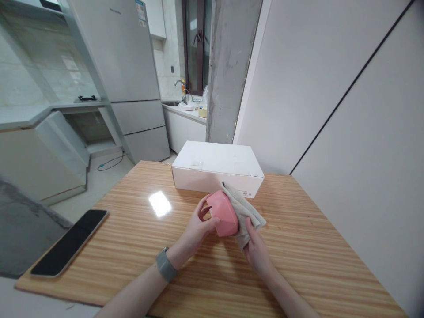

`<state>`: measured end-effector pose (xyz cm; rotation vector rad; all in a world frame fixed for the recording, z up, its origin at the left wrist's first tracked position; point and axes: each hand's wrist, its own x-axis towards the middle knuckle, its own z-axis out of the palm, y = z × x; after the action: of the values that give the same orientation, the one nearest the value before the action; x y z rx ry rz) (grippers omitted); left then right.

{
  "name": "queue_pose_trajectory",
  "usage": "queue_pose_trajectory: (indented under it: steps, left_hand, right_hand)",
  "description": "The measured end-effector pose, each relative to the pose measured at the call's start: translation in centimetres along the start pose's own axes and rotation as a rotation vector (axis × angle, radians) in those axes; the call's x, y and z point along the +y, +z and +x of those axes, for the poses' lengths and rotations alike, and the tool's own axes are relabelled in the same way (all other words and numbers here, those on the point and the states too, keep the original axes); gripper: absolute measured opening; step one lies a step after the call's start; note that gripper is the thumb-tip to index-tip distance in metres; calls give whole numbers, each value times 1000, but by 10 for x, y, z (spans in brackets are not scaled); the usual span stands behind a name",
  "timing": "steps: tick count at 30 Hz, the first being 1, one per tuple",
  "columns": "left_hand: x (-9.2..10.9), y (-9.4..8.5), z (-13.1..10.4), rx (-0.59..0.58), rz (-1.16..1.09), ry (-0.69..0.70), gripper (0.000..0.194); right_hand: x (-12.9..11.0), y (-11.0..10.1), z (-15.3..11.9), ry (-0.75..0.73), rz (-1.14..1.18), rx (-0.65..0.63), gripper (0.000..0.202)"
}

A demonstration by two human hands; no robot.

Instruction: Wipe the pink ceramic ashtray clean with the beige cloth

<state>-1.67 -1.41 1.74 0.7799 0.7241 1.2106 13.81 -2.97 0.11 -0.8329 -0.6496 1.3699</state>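
Observation:
A pink faceted bowl-like object (224, 214) is held tilted above the wooden table, near its middle. My left hand (198, 225) grips it from the left, thumb on the near side and fingers around the upper edge. In my right hand (255, 248) is a folded grey cloth (244, 211), pinched between thumb and fingers. The cloth lies against the right side of the pink object. What the inside of the pink object looks like cannot be seen.
Just beyond my hands a closed white box (217, 159) sits on the wooden table (132, 247). A black flat device (70, 242) lies at the table's left edge. A white wall (331, 132) borders the right side; a fridge (132, 66) stands behind.

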Motion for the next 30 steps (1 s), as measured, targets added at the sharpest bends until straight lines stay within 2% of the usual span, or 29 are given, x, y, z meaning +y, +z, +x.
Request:
queue_pose_trajectory:
  steps: [5,11,14,18,25,27,30]
  left_hand:
    - [1,4,-1,-46,65,39,102]
    - [0,5,1,74,128,22,94]
    - [0,5,-1,78,99,-21,87]
    - [-4,6,-2,63,8,-55,93]
    - [-10,0,3,107,118,3,88]
    - [-8,1,2,95,110,-2,94]
    - [-2,5,-2,50,143,15,114]
  right_hand:
    - [-12,7,4,90,53,6,45]
    - [-12,6,3,106,73,49,47]
    - [-10,5,1,89,63,41,46]
    - [-11,4,0,81,80,-10,42]
    - [-13,6,3,120,128,-35,36]
    - [-15,6,3,137,128,-29,34]
    - [-19,9,3,177,148,-21,34]
